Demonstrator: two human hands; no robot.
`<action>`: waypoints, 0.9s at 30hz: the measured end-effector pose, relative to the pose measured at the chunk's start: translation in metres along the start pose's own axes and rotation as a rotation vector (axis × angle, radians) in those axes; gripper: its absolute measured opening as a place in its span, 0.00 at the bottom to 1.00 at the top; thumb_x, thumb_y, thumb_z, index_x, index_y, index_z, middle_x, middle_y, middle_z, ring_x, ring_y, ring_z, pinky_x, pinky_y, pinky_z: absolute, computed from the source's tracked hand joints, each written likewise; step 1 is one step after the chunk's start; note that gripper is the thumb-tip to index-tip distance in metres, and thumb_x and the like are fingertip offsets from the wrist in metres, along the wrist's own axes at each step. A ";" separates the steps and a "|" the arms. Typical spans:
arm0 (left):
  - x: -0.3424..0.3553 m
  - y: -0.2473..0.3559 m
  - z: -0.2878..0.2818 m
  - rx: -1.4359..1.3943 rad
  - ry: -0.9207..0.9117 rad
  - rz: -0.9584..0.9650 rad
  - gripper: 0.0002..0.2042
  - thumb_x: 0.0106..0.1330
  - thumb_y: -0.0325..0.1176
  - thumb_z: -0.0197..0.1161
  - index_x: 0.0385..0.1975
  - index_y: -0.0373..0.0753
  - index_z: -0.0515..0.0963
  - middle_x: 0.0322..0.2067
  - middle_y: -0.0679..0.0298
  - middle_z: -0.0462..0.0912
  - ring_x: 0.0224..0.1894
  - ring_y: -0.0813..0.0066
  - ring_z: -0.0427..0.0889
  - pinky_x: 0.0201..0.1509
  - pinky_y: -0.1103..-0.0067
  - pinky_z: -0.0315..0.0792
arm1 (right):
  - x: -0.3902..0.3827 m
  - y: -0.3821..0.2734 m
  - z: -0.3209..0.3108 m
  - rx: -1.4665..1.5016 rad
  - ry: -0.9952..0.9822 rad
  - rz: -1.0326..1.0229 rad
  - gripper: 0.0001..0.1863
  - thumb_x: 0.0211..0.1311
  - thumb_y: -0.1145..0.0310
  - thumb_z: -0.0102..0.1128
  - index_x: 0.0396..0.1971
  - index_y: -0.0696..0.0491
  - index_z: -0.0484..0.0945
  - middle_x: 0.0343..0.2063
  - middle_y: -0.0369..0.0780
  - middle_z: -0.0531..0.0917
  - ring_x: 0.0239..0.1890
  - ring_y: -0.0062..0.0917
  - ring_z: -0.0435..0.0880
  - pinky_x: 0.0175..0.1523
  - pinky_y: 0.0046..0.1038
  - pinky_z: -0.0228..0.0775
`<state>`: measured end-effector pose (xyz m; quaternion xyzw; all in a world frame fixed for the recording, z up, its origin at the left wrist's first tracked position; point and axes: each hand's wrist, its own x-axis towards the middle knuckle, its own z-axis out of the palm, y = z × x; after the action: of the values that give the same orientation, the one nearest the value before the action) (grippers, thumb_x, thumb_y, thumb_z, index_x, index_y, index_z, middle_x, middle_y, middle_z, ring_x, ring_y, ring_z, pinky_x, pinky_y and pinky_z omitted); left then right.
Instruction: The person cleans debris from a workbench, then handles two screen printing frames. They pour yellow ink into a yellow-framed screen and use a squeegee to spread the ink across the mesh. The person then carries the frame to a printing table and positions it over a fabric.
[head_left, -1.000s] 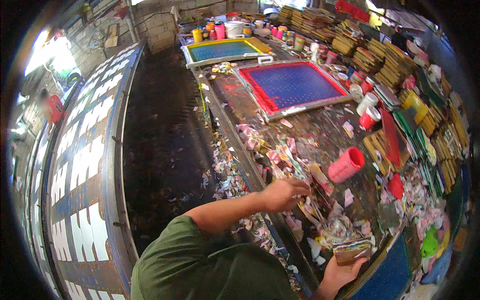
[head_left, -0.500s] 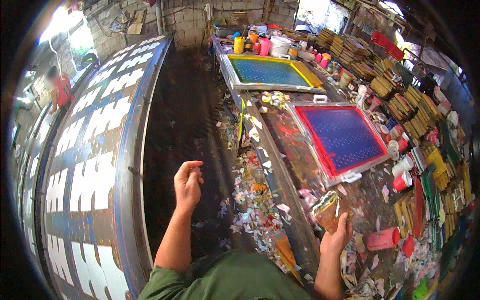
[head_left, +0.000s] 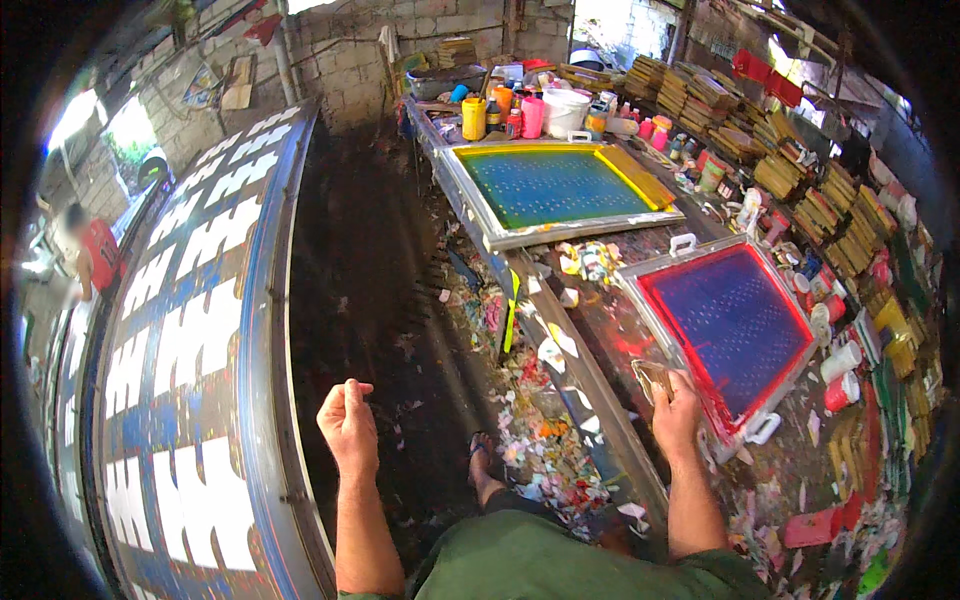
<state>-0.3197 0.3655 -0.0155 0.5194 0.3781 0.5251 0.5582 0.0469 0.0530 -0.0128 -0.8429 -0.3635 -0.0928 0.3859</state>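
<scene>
Bystander [head_left: 92, 262]: a person in a red top stands at the far left edge, well apart from the hands, blurred.
Long table [head_left: 190, 360]: a curved surface printed with white and blue blocks runs from the lower left up toward the back wall; its metal rim lies just left of the left hand.
Floor [head_left: 385, 270]: a dark aisle between the two tables, strewn with scraps of paper near the bench.
Left hand [head_left: 348, 425]: raised over the aisle, fingers curled loosely into the palm, holding nothing that shows.
Foot [head_left: 487, 468]: a sandalled foot stands on the floor between the arms, among the scraps.
Bench [head_left: 600, 400]: a paint-stained worktable runs from the lower right to the back wall, littered with paper bits.
Right hand [head_left: 676, 408]: rests at the near left corner of the red frame, fingers closed on a small clear sheet.
Sheet [head_left: 652, 375]: a thin, pale, see-through piece in the right hand, touching the bench just beside the red frame; its exact kind cannot be told.
Red frame [head_left: 735, 325]: a printing screen with a blue mesh and red border lies flat on the bench, white handles at two corners.
Yellow frame [head_left: 555, 188]: a larger screen with green-blue mesh lies farther along the bench, apart from the red one.
Jars [head_left: 520, 110]: yellow, pink and white pots stand at the bench's far end.
Stacks [head_left: 830, 215]: piles of flat wooden blocks and small cups line the right side.
</scene>
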 end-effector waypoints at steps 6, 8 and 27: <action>0.141 -0.014 0.083 0.189 -0.144 0.086 0.06 0.79 0.30 0.65 0.42 0.36 0.86 0.26 0.81 0.75 0.26 0.94 0.64 0.29 0.87 0.56 | 0.084 0.019 0.094 -0.275 -0.006 -0.225 0.20 0.65 0.75 0.64 0.57 0.58 0.82 0.52 0.46 0.84 0.55 0.46 0.82 0.63 0.45 0.73; 0.190 -0.018 0.107 0.232 -0.182 0.107 0.05 0.79 0.27 0.64 0.47 0.35 0.85 0.27 0.81 0.75 0.27 0.94 0.65 0.30 0.87 0.57 | 0.109 0.024 0.113 -0.335 -0.047 -0.237 0.20 0.63 0.76 0.63 0.56 0.57 0.83 0.52 0.44 0.84 0.55 0.45 0.81 0.63 0.47 0.73; 0.564 -0.157 0.280 0.074 -0.243 -0.258 0.11 0.73 0.27 0.65 0.52 0.35 0.81 0.35 0.67 0.83 0.29 0.78 0.82 0.36 0.79 0.78 | 0.159 -0.039 0.154 -0.430 0.041 -0.010 0.19 0.53 0.78 0.73 0.47 0.55 0.84 0.50 0.46 0.86 0.53 0.46 0.85 0.58 0.46 0.76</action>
<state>0.0733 0.8809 -0.0501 0.5464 0.3907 0.3681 0.6429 0.1154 0.2666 -0.0256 -0.9018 -0.3317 -0.1874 0.2039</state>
